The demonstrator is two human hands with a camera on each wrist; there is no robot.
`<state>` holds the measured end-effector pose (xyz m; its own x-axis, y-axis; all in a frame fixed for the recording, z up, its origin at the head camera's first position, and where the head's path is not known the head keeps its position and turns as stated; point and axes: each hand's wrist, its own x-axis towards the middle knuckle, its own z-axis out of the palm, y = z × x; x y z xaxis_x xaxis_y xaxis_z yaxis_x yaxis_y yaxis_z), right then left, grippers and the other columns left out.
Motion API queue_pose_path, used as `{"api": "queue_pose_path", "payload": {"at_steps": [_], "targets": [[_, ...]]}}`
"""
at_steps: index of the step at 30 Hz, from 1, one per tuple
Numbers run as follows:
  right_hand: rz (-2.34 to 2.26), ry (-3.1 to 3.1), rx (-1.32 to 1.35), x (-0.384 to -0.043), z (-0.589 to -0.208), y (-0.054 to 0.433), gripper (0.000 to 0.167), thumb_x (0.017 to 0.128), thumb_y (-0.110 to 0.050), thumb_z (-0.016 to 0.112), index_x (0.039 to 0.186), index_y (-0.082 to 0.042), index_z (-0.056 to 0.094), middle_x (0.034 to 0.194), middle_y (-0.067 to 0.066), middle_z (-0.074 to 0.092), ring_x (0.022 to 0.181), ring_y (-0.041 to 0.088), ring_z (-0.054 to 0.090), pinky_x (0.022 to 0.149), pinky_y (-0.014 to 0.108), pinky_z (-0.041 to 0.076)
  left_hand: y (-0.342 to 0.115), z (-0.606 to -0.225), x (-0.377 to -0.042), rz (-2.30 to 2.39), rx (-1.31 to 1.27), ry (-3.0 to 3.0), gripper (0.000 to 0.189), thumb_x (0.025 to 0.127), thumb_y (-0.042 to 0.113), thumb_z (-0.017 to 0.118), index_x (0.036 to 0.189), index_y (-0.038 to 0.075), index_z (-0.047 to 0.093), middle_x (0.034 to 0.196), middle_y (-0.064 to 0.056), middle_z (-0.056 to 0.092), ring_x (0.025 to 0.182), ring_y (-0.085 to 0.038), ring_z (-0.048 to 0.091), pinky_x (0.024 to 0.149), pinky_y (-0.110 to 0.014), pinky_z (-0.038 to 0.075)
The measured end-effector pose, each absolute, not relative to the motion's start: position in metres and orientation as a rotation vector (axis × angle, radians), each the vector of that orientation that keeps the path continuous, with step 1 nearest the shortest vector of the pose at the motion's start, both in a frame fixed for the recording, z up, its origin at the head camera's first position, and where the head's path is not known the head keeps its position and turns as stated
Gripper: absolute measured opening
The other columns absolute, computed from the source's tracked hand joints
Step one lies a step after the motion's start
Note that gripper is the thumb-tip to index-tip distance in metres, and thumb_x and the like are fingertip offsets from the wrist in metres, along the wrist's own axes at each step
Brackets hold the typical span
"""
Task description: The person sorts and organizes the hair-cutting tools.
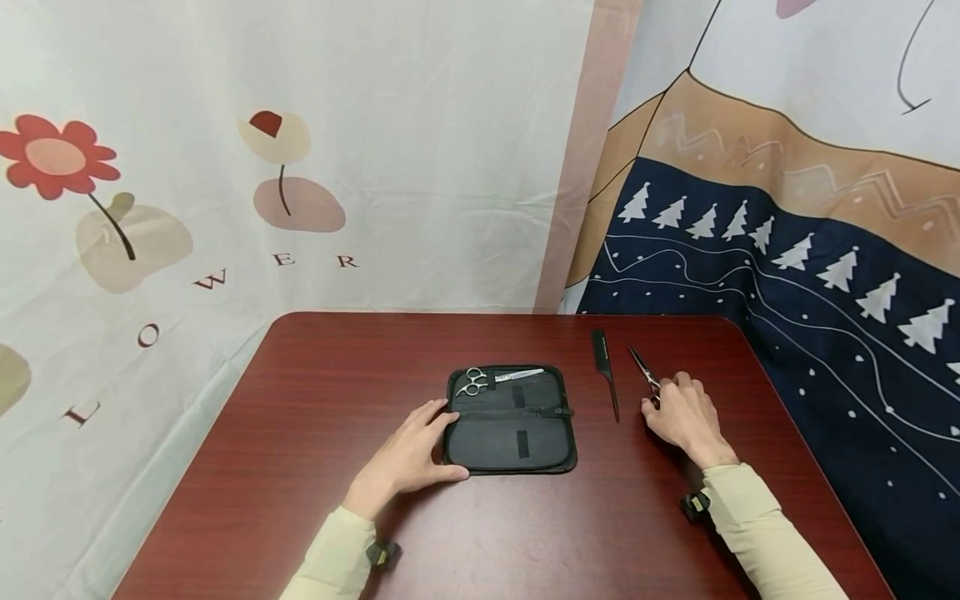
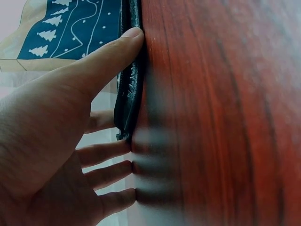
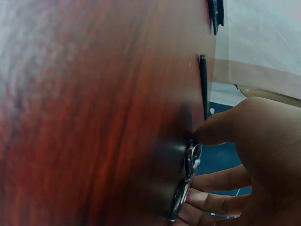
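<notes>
My left hand (image 1: 408, 448) touches the left side and front left corner of an open black zip case (image 1: 491, 442). Its thumb (image 2: 127, 41) lies against the case's edge, and the other fingers are spread, some with their tips on the table. Silver scissors (image 1: 519, 376) lie in the upper half of the case, under a strap. Over on the right, my right hand (image 1: 684, 414) holds a second pair of scissors (image 1: 642, 367) by the handles, its thumb at one finger ring (image 3: 196, 153). These scissors lie low at the tabletop, blades pointing away; the fingers partly hide the handles.
Between the case and the right hand lies a black tail comb (image 1: 603, 358), its thin tail toward me. Everything rests on a reddish-brown table (image 1: 337, 375) with rounded far corners. Printed curtains (image 1: 450, 167) hang behind it and along the right side.
</notes>
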<state>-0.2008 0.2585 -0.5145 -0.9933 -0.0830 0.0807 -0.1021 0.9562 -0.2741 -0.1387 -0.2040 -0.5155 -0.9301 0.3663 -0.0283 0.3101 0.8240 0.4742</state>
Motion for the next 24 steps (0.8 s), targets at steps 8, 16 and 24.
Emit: {"api": "queue_pose_path", "payload": {"at_steps": [8,16,24], "targets": [[0.548,-3.068,0.125,-0.206,-0.512,0.265,0.027,0.099,-0.020,0.072,0.090,0.005,0.068,0.099,0.030,0.062,0.090,0.048,0.062,0.073,0.062,0.059,-0.203,-0.516,-0.138,0.738,0.558,2.901,0.095,0.080,0.047,0.101,0.155,0.003,0.064,0.171,-0.025,0.051,0.164,-0.050,0.045,0.128,-0.068,0.047],[0.600,-3.090,0.117,-0.213,-0.504,0.270,0.025,0.095,-0.020,0.078,0.082,-0.002,0.065,0.084,0.017,0.060,0.077,0.036,0.058,0.071,0.049,0.051,-0.204,-0.517,-0.139,0.741,0.551,2.895,0.095,0.081,0.047,0.101,0.156,0.003,0.063,0.172,-0.025,0.050,0.164,-0.050,0.043,0.130,-0.066,0.046],[0.621,-3.154,0.058,-0.217,-0.502,0.275,0.028,0.095,-0.023,0.079,0.095,0.003,0.072,0.087,0.017,0.064,0.083,0.037,0.061,0.077,0.051,0.054,-0.204,-0.517,-0.138,0.749,0.555,2.891,0.097,0.081,0.048,0.101,0.156,0.002,0.063,0.173,-0.026,0.049,0.165,-0.052,0.042,0.131,-0.067,0.045]]}}
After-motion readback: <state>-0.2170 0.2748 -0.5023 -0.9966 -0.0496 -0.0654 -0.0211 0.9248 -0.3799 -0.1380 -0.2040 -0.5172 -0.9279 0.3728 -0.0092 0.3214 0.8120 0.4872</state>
